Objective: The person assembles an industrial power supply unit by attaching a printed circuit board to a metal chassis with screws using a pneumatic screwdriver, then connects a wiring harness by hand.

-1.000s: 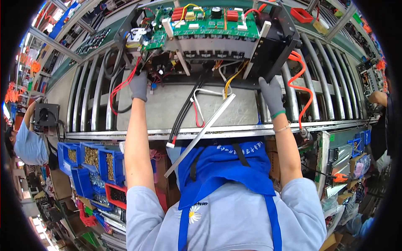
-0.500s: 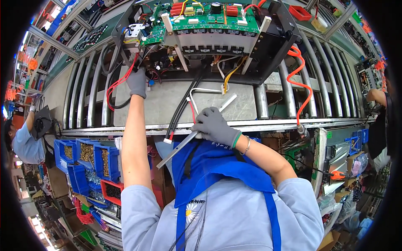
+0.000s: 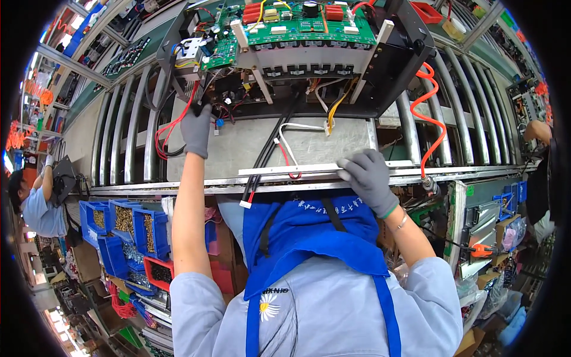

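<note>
The right hand [image 3: 370, 178], in a grey glove, lies closed over the right end of a long white bar [image 3: 297, 169], fingers curled around it. The bar lies flat along the near edge of the grey work plate [image 3: 238, 149], just behind the metal front rail [image 3: 178, 187].

The left hand [image 3: 196, 128], gloved the same, reaches further in and pinches a red wire [image 3: 172, 126] at the lower left corner of the open electronics chassis [image 3: 392, 65]; the fingertips are closed on the wiring there. The chassis stands tilted on the roller conveyor [image 3: 119, 137], with a green circuit board [image 3: 297, 27] on top and black cables [image 3: 267, 154] trailing from it over the plate's near edge.

A coiled orange hose [image 3: 429, 119] hangs at the right. Blue parts bins [image 3: 128, 223] sit below the bench on the left, and another person in a light blue shirt [image 3: 38, 208] works beyond them.
</note>
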`<state>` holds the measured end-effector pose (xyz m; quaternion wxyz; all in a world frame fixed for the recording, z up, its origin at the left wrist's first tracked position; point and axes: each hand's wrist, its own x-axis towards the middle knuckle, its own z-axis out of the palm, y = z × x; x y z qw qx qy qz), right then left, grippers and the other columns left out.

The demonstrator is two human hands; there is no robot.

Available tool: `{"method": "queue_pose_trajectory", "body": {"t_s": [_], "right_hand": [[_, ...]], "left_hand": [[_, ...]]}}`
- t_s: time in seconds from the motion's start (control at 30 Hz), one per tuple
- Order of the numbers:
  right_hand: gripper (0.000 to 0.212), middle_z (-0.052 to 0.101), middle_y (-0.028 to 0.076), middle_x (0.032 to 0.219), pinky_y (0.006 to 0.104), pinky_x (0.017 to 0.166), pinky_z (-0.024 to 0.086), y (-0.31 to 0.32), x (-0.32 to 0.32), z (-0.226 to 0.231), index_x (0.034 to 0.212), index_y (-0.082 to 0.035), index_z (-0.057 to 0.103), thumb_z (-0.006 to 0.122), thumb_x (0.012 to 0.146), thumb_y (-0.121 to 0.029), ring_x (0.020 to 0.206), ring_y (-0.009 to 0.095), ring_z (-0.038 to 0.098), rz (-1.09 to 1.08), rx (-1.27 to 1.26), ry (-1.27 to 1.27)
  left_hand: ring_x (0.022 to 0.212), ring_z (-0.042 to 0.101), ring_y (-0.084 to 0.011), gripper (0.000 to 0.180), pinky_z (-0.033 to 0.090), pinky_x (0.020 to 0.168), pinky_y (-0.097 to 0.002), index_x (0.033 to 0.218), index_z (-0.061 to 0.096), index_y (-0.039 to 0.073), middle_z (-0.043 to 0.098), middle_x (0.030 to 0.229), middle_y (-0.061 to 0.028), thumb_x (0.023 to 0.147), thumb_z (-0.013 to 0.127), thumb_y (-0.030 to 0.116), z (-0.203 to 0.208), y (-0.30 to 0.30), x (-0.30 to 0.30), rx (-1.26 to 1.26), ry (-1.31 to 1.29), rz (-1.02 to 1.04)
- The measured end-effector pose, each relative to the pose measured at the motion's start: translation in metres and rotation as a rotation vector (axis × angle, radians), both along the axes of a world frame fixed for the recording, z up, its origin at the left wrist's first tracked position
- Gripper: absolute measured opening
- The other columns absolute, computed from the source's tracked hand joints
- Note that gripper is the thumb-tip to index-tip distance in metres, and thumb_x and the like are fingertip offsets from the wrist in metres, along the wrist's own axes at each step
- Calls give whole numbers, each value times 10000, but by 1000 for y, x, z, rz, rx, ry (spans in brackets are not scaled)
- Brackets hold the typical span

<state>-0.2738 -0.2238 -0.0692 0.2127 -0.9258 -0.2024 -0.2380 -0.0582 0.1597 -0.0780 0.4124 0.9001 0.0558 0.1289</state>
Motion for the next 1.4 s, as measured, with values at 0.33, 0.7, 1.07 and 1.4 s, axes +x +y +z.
{"method": "queue_pose_trajectory", "body": {"t_s": [0.33, 0.7, 1.07, 1.4], "right_hand": [[221, 650, 52, 948, 408, 885, 507, -59, -52, 21, 975, -98, 674, 712, 786, -205, 906, 275, 627, -182, -19, 58], [217, 646, 47, 951, 392, 750, 513, -82, -33, -20, 994, -133, 666, 719, 795, -203, 877, 277, 634, 30, 3, 197], [227, 615, 41, 938, 382, 777, 486, -57, 5, -30, 995, -128, 654, 709, 781, -178, 895, 259, 609, 59, 8, 73], [159, 594, 36, 888, 390, 766, 464, -22, 56, -54, 910, -132, 621, 696, 798, -218, 877, 256, 585, 53, 37, 80]], "left_hand": [[794, 676, -194, 353, 533, 735, -316, 1141, 663, 30, 699, 876, -84, 816, 737, 146, 28, -108, -122, -3, -285, -493], [532, 586, -92, 371, 463, 464, -261, 1092, 649, 80, 661, 751, -43, 853, 725, 354, 29, -206, -38, -295, 857, -998], [591, 630, -258, 266, 484, 546, -389, 1096, 626, 170, 606, 651, -56, 841, 668, 231, 45, -223, -43, 731, -490, -695], [938, 656, -345, 420, 469, 796, -507, 1140, 614, 44, 674, 1047, -196, 945, 503, 399, 17, -225, -25, 891, -35, -577]]}}
